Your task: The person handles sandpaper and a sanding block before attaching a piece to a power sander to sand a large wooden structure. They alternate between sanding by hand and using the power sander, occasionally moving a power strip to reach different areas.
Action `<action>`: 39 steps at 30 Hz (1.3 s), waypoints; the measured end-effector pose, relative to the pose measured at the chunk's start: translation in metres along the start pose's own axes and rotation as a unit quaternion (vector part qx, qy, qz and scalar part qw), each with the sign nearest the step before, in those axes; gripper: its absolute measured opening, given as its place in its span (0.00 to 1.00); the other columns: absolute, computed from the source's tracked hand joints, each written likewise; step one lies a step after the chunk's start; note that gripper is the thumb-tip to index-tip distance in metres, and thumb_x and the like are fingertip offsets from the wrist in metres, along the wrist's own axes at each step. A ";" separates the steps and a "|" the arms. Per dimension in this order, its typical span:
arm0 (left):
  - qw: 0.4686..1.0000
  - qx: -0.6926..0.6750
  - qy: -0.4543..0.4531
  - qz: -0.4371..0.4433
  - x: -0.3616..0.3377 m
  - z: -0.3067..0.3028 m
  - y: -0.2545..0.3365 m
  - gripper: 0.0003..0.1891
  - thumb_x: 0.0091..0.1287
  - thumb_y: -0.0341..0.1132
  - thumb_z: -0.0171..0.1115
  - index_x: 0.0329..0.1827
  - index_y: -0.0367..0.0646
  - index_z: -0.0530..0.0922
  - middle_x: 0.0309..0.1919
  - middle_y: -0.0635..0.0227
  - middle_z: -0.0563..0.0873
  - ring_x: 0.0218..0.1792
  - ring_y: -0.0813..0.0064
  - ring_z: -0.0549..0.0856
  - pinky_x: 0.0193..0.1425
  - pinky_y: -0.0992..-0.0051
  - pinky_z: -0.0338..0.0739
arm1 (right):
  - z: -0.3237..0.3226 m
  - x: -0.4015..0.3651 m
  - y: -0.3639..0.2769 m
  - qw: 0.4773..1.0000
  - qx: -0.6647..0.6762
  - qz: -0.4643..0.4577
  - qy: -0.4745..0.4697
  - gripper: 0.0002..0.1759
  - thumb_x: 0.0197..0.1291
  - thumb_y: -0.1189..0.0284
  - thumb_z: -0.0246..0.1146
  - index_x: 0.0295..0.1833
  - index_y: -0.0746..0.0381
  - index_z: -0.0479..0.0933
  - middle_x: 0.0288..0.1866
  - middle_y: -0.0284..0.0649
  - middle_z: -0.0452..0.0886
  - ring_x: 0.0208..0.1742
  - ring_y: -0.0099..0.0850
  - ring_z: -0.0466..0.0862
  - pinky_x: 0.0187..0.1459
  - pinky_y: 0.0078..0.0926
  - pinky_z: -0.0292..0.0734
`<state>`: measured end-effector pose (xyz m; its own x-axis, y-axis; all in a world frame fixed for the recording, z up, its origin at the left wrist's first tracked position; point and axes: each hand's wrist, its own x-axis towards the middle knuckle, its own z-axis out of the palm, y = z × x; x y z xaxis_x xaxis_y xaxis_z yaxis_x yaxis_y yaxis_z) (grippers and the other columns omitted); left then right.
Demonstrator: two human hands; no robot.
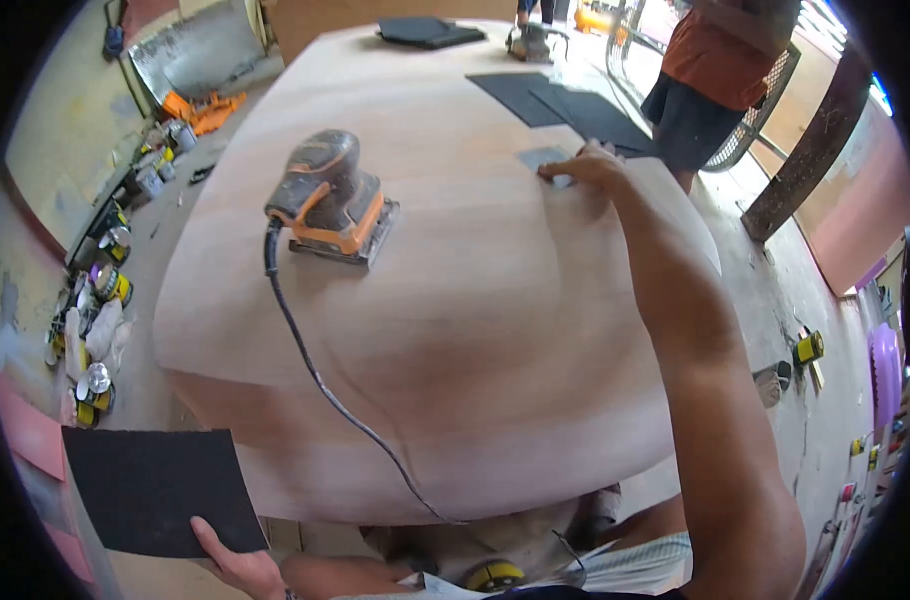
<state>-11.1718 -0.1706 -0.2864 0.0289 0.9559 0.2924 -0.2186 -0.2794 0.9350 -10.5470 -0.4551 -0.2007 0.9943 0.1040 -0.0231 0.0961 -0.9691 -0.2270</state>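
My left hand holds a large black sandpaper sheet by its lower corner, low at the left, off the board's near edge. My right hand reaches far across a big pale wooden board and presses on a small grey sandpaper piece near the board's right side. An orange and black electric sander rests on the board to the left of that hand, about an arm's width away. Its black cord trails over the near edge.
More dark sandpaper sheets lie at the board's far right, and a black stack at the far edge. Another person in an orange shirt stands beyond the right corner. Several paint cans line the floor at left.
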 end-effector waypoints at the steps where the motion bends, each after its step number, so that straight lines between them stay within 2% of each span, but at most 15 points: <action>1: 0.999 -0.030 0.006 -0.024 -0.006 -0.001 0.009 0.29 0.75 0.40 0.61 0.72 0.29 0.68 0.71 0.52 0.72 0.67 0.59 0.76 0.71 0.62 0.75 | -0.007 0.004 0.002 0.998 0.045 0.002 -0.044 0.44 0.46 0.44 0.78 0.62 0.63 0.78 0.44 0.45 0.84 0.45 0.35 0.85 0.44 0.38 0.79; 2: 0.997 -0.060 0.012 -0.048 -0.010 -0.003 0.015 0.29 0.75 0.40 0.61 0.71 0.28 0.68 0.71 0.53 0.73 0.67 0.59 0.77 0.70 0.63 0.76 | -0.018 0.001 0.000 0.992 0.090 0.007 -0.088 0.42 0.46 0.46 0.79 0.60 0.63 0.78 0.43 0.43 0.84 0.41 0.33 0.85 0.40 0.36 0.80; 4: 0.992 -0.062 0.001 -0.110 -0.015 -0.031 0.009 0.29 0.75 0.44 0.61 0.69 0.27 0.71 0.67 0.55 0.77 0.64 0.61 0.78 0.69 0.65 0.77 | -0.027 -0.042 -0.001 0.974 0.216 0.024 -0.066 0.32 0.46 0.49 0.80 0.50 0.61 0.85 0.50 0.42 0.85 0.41 0.29 0.86 0.36 0.33 0.82; 5: 0.987 -0.063 -0.003 -0.146 -0.024 -0.033 0.018 0.30 0.75 0.45 0.61 0.68 0.27 0.71 0.66 0.55 0.77 0.64 0.61 0.78 0.69 0.65 0.77 | -0.024 -0.050 0.005 0.917 0.390 -0.034 -0.079 0.27 0.54 0.57 0.78 0.55 0.61 0.80 0.42 0.34 0.83 0.30 0.23 0.81 0.24 0.25 0.74; 6: 0.981 -0.062 -0.009 -0.181 -0.037 -0.033 0.028 0.30 0.74 0.46 0.61 0.68 0.27 0.72 0.65 0.55 0.78 0.64 0.62 0.79 0.69 0.66 0.77 | -0.026 -0.069 0.010 0.870 0.481 -0.091 -0.052 0.28 0.56 0.60 0.76 0.58 0.61 0.77 0.41 0.35 0.82 0.29 0.23 0.80 0.24 0.25 0.74; 7: 0.979 -0.096 0.056 -0.174 -0.054 -0.013 0.037 0.32 0.74 0.48 0.62 0.68 0.27 0.71 0.65 0.56 0.78 0.63 0.62 0.79 0.68 0.65 0.76 | -0.026 -0.094 0.014 0.811 0.567 -0.141 -0.030 0.28 0.59 0.63 0.74 0.62 0.61 0.74 0.40 0.35 0.81 0.29 0.23 0.79 0.25 0.25 0.74; 8: 0.975 -0.136 -0.012 -0.177 -0.058 -0.018 0.031 0.32 0.74 0.50 0.61 0.69 0.28 0.71 0.65 0.58 0.78 0.62 0.63 0.79 0.69 0.66 0.75 | -0.035 -0.116 0.011 0.739 0.644 -0.198 -0.006 0.29 0.61 0.66 0.73 0.65 0.61 0.71 0.39 0.35 0.80 0.29 0.22 0.78 0.25 0.24 0.74; 11: 0.966 -0.135 -0.126 -0.183 -0.067 -0.021 0.022 0.29 0.76 0.46 0.58 0.69 0.30 0.71 0.64 0.59 0.78 0.62 0.63 0.79 0.70 0.65 0.74 | -0.071 -0.265 0.000 0.667 0.717 -0.201 -0.016 0.30 0.62 0.76 0.70 0.68 0.60 0.66 0.41 0.38 0.79 0.37 0.24 0.79 0.31 0.23 0.76; 12: 0.980 -0.047 -0.176 -0.083 -0.070 -0.019 0.013 0.27 0.76 0.44 0.58 0.69 0.30 0.71 0.64 0.58 0.78 0.62 0.63 0.79 0.69 0.65 0.74 | -0.070 -0.298 -0.001 0.659 0.722 -0.213 -0.013 0.29 0.61 0.79 0.69 0.66 0.60 0.67 0.42 0.39 0.78 0.41 0.24 0.79 0.34 0.22 0.77; 14: 0.977 -0.066 -0.191 -0.066 -0.082 0.002 0.052 0.26 0.74 0.38 0.60 0.70 0.32 0.70 0.65 0.57 0.77 0.62 0.63 0.79 0.69 0.65 0.74 | -0.053 -0.340 0.010 0.646 0.729 -0.222 -0.049 0.24 0.60 0.80 0.69 0.59 0.59 0.68 0.43 0.36 0.76 0.44 0.25 0.79 0.38 0.22 0.78; 15: 0.959 -0.183 -0.162 -0.145 -0.092 0.020 0.078 0.27 0.73 0.35 0.62 0.72 0.33 0.68 0.65 0.57 0.77 0.62 0.62 0.78 0.69 0.66 0.73 | -0.043 -0.365 0.014 0.631 0.738 -0.234 -0.052 0.21 0.60 0.80 0.68 0.54 0.59 0.67 0.43 0.35 0.75 0.45 0.25 0.80 0.40 0.21 0.78; 18: 0.909 -0.316 -0.225 -0.153 -0.111 0.037 0.107 0.22 0.73 0.34 0.61 0.66 0.32 0.72 0.60 0.56 0.80 0.60 0.64 0.81 0.63 0.66 0.81 | -0.027 -0.442 0.027 0.587 0.772 -0.222 -0.106 0.19 0.62 0.83 0.67 0.45 0.57 0.62 0.46 0.32 0.72 0.47 0.23 0.80 0.45 0.20 0.77; 21: 0.892 -0.310 -0.276 -0.180 -0.128 0.033 0.115 0.23 0.74 0.34 0.61 0.68 0.34 0.71 0.61 0.58 0.80 0.59 0.64 0.82 0.63 0.67 0.82 | -0.022 -0.503 0.027 0.503 0.826 -0.212 -0.140 0.19 0.65 0.84 0.65 0.47 0.56 0.61 0.44 0.32 0.72 0.45 0.21 0.81 0.46 0.19 0.78; 28: 0.860 -0.342 -0.318 -0.207 -0.160 0.041 0.134 0.23 0.75 0.36 0.62 0.68 0.35 0.71 0.61 0.62 0.79 0.58 0.70 0.81 0.65 0.71 0.77 | -0.009 -0.522 0.042 0.465 0.858 -0.190 -0.108 0.18 0.68 0.84 0.62 0.48 0.54 0.60 0.44 0.34 0.75 0.45 0.22 0.81 0.42 0.24 0.82; 39: 0.904 -0.266 -0.287 -0.173 -0.168 0.045 0.102 0.23 0.75 0.39 0.63 0.67 0.35 0.72 0.59 0.64 0.80 0.58 0.72 0.79 0.64 0.73 0.75 | 0.016 -0.495 0.041 0.434 0.877 -0.149 -0.143 0.18 0.67 0.80 0.64 0.48 0.53 0.60 0.45 0.35 0.75 0.43 0.22 0.80 0.43 0.25 0.81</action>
<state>-11.1549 -0.3633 -0.2313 0.6536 0.7300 0.1997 -0.5328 0.2565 0.8064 -11.0359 -0.5429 -0.2142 0.8797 0.4323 0.1982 -0.2138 0.7318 -0.6471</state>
